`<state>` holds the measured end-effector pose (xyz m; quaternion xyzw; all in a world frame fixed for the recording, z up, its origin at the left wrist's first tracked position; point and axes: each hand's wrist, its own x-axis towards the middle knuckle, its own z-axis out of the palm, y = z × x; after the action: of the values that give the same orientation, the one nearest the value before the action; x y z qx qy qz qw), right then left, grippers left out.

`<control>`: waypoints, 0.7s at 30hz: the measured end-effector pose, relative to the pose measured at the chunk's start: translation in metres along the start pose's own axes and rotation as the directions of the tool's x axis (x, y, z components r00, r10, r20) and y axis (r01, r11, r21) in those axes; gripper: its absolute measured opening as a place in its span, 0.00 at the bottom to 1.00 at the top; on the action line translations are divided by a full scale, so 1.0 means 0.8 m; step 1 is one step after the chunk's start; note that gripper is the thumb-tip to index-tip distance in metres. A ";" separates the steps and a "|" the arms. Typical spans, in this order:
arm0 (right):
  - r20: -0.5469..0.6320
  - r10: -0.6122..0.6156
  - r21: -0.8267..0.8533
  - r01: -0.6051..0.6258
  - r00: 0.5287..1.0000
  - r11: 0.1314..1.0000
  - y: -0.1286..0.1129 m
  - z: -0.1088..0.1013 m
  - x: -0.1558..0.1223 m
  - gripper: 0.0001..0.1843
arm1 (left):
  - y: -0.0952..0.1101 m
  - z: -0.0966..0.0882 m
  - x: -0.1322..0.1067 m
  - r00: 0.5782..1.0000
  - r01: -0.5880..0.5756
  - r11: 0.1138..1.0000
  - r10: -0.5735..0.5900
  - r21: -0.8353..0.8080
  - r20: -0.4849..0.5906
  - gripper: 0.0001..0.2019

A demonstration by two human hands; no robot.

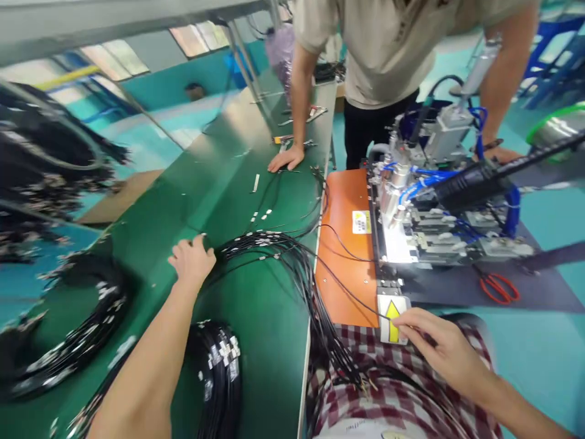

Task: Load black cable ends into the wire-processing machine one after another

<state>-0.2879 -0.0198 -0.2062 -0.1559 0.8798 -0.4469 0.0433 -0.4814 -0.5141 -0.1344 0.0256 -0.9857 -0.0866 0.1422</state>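
Note:
A long bundle of black cables (274, 241) with white tags arcs across the green table and hangs over its edge onto my lap. At the bundle's left end, my left hand (192, 262) is closed with fingers curled. A small dark tip shows at those fingers, but what they hold is hidden. My right hand (434, 341) pinches a single black cable (351, 291) between thumb and fingers, beside a yellow arrow label (393, 320). That cable runs left over an orange plate (345, 268) towards the bundle.
A metal machine (425, 201) with blue air hoses stands at the right, near red-handled scissors (499, 288). Coiled cables (222, 366) and another coil (91, 329) lie at the left. Opposite, a person (379, 61) rests a hand (287, 158) on the green table (269, 299).

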 end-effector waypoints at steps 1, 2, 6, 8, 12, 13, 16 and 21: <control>-0.016 0.031 0.030 -0.031 0.999 0.999 -0.004 0.001 0.002 0.11 | 0.037 0.011 -0.009 0.998 -0.026 1.000 0.026 -0.007 -0.049 0.25; -0.036 0.074 0.060 -0.072 0.997 0.996 -0.007 0.001 0.004 0.11 | 0.079 0.020 -0.023 0.984 -0.117 0.992 0.111 -0.040 -0.136 0.23; -0.154 0.222 0.238 -0.181 0.963 0.954 -0.010 0.000 0.015 0.14 | 0.271 0.045 -0.112 0.622 -0.657 0.605 0.772 -0.449 0.130 0.14; -0.182 0.243 0.332 -0.173 0.953 0.927 -0.004 -0.007 0.014 0.16 | 0.339 0.056 -0.154 0.475 -0.609 0.463 0.863 -0.644 0.171 0.13; -0.158 0.324 0.468 -0.219 0.933 0.856 0.019 -0.032 0.000 0.22 | 0.371 0.088 -0.186 0.536 -0.443 0.448 0.827 -0.777 0.171 0.09; -0.149 0.351 0.473 -0.245 0.925 0.846 0.024 -0.037 -0.002 0.22 | 0.364 0.095 -0.186 0.553 -0.440 0.453 0.817 -0.775 0.163 0.09; -0.098 0.392 0.453 -0.310 0.915 0.836 0.031 -0.041 0.004 0.17 | 0.344 0.107 -0.187 0.597 -0.519 0.494 0.793 -0.698 0.118 0.09; -0.071 0.323 0.458 -0.257 0.944 0.851 0.019 -0.031 0.034 0.10 | 0.351 0.099 -0.201 0.644 -0.553 0.555 0.758 -0.622 0.104 0.10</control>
<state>-0.3227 -0.0006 -0.2019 0.0257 0.7693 -0.6333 0.0804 -0.3574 -0.2126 -0.2034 -0.4083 -0.8616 -0.3010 -0.0185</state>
